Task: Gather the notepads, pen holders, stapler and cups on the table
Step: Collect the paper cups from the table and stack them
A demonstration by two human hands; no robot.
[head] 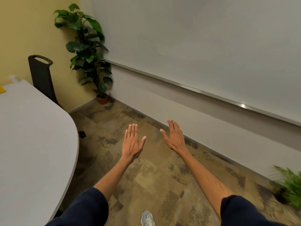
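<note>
My left hand (132, 142) and my right hand (174, 137) are stretched out in front of me above the floor, fingers straight, holding nothing. The grey table (32, 136) lies to my left, apart from both hands. At its far left edge shows a corner of something yellow (2, 90), and a small white object (13, 78) stands at the table's far end; both are too cut off to identify. No notepad, pen holder, stapler or cup is plainly visible.
A dark chair (41, 75) stands behind the table by the yellow wall. A tall potted plant (88, 51) fills the corner. A whiteboard (203, 46) covers the wall ahead. Another green plant (291, 188) sits at lower right. My shoe (147, 218) shows on the patterned floor.
</note>
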